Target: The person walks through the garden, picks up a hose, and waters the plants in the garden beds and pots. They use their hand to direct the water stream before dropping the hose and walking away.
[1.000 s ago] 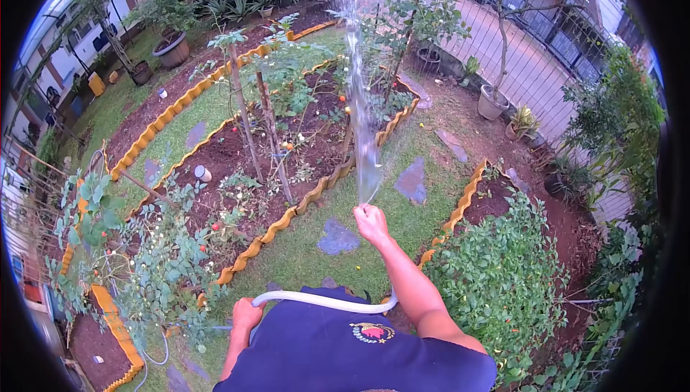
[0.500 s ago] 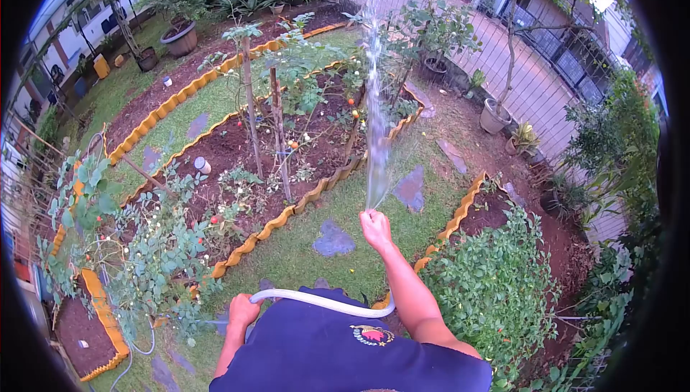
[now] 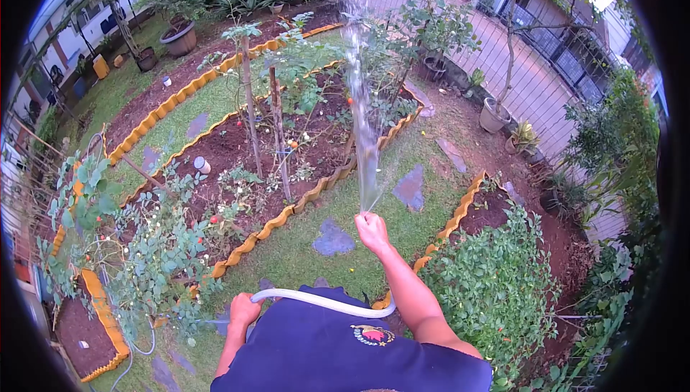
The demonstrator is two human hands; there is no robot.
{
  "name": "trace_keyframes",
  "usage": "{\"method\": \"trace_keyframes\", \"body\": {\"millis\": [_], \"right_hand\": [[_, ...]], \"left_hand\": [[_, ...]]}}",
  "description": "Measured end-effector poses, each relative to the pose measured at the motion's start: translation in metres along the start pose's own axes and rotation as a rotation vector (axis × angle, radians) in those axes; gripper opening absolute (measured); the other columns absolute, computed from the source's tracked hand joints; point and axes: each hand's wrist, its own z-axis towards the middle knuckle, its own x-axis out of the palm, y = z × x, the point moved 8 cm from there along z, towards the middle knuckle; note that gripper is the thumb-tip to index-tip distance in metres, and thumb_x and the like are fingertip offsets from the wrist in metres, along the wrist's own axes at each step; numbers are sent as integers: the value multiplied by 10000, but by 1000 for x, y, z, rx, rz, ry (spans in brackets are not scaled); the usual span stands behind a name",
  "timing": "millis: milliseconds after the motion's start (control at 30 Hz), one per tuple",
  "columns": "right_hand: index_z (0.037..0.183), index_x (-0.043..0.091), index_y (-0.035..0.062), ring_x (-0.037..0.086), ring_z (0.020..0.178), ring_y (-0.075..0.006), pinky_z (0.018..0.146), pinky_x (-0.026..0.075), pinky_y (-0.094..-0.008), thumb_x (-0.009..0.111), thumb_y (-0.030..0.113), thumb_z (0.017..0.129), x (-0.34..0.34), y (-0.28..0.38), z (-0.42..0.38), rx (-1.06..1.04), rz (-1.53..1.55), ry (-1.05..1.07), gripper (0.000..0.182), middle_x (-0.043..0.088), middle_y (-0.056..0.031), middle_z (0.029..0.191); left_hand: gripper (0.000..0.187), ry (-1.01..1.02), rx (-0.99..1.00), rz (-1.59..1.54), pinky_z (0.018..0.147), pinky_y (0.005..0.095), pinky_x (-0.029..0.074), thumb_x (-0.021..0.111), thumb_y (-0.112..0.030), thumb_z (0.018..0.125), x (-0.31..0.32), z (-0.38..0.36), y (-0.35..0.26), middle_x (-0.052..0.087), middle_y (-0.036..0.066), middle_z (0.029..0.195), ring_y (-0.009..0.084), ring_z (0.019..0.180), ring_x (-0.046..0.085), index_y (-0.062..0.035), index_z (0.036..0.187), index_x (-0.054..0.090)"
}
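A pale garden hose (image 3: 323, 299) curves across the front of my dark shirt. My left hand (image 3: 244, 309) is closed round the hose at the lower left. My right hand (image 3: 371, 230) is stretched forward in a fist at the hose's outlet end, which the fingers hide. From that fist a jet of water (image 3: 365, 119) shoots up and away, spreading over the planted bed. Tomato plants (image 3: 154, 241) with red fruit grow at the left, and more stand by wooden stakes (image 3: 279, 133) behind the jet.
Wavy yellow edging (image 3: 266, 232) borders the soil beds. Flat stones (image 3: 333, 238) lie in the grass in front of me. A leafy bush (image 3: 496, 284) grows close to my right arm. Potted plants (image 3: 494, 115) line the fence side, and a white cup (image 3: 203, 165) sits in the bed.
My right hand has shifted slightly to the left, and the water jet has swung left with it. My left hand and the hose across my shirt look the same.
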Motion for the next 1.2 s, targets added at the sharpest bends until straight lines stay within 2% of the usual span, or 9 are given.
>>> {"method": "trace_keyframes", "body": {"millis": [167,867,1200], "right_hand": [[751,597,-15,616,632,-302,626,453,-434,503,333,829,-5,-2,2,-2,31,-4,369,592,-185,637],[679,570,-14,584,566,-246,572,432,-413,509,315,832,-15,-10,7,-20,24,-77,368,566,-148,576],[695,585,-17,587,564,-250,571,436,-417,519,318,822,-18,3,19,-19,42,-94,364,573,-149,580]], "left_hand": [[322,1,-14,8,750,448,516,691,-393,780,-4,-7,-6,675,218,826,381,837,659,-79,841,733],[317,-8,-22,21,755,453,516,696,-389,779,-2,-12,-8,677,215,829,376,839,662,-80,843,733],[300,-4,-52,-12,763,446,516,697,-381,781,-2,-11,2,682,207,843,374,855,660,-94,859,736]]}}
